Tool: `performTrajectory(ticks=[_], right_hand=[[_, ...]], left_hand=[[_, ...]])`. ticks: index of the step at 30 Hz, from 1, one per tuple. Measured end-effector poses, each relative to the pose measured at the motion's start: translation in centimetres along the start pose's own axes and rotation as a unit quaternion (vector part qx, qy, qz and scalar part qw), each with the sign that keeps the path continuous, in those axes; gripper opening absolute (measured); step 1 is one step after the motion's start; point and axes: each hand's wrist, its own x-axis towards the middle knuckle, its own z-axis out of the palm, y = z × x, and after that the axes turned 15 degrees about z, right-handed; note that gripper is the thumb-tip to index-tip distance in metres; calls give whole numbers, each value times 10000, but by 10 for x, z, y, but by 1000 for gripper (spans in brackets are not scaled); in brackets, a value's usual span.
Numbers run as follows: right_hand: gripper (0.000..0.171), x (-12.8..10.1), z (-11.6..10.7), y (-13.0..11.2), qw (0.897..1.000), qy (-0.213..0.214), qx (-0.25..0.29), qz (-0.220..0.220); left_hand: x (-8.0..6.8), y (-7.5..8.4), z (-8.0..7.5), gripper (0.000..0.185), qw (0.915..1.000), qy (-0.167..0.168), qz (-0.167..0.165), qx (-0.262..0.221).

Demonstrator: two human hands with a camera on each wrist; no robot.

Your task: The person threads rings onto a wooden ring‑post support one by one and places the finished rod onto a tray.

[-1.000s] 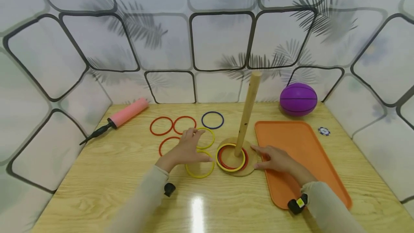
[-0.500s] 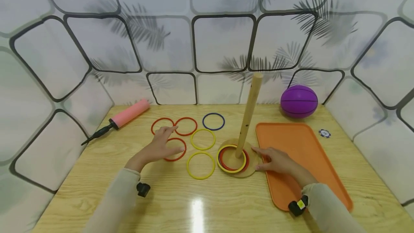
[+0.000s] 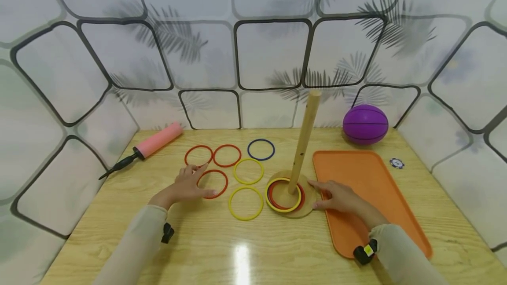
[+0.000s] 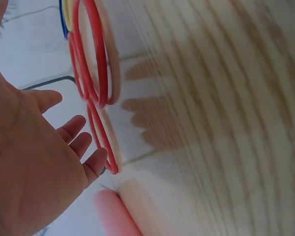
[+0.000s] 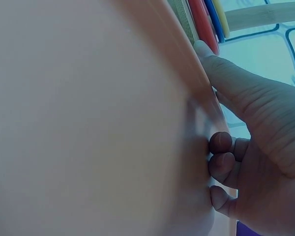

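In the head view my left hand hovers with thumb and forefinger apart at the near red ring. The left wrist view shows its fingers loosely bent, above their shadow, holding nothing. A wooden ring-toss stand stands upright at the centre right. Lying round its post are a yellow ring, a red one and part of a blue one. My right hand grips the base's right edge between thumb and forefinger; its other fingers are curled over the orange tray.
Two red rings, two yellow rings and a blue ring lie loose on the table. A pink hand pump lies at the back left. Behind the tray sits a purple ball, near a poker chip.
My left hand has moved left from the yellow rings to the near red ring and come lower. My right hand has stayed on the base.
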Motion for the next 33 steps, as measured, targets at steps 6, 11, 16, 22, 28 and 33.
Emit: performTrajectory(ticks=[6, 11, 16, 22, 28, 33], right_hand=[[75, 0, 2, 0, 9999, -56, 46, 83], [74, 0, 1, -1, 10000, 1, -2, 81], [75, 1, 1, -1, 10000, 15, -49, 43], [75, 1, 1, -3, 9999, -22, -43, 89], [74, 1, 1, -1, 9999, 68, -89, 6], [76, 1, 1, 0, 10000, 20, -78, 39]], left_hand=[[2, -6, 5, 109, 9993, -261, -67, 270], [3, -9, 5, 112, 9987, -306, -45, 414], [6, -11, 5, 115, 9985, -283, -49, 468], [8, -16, 8, 117, 9980, -244, -73, 580], [8, -16, 11, 113, 9985, -118, 5, 538], [8, -16, 12, 110, 9986, -16, 29, 523]])
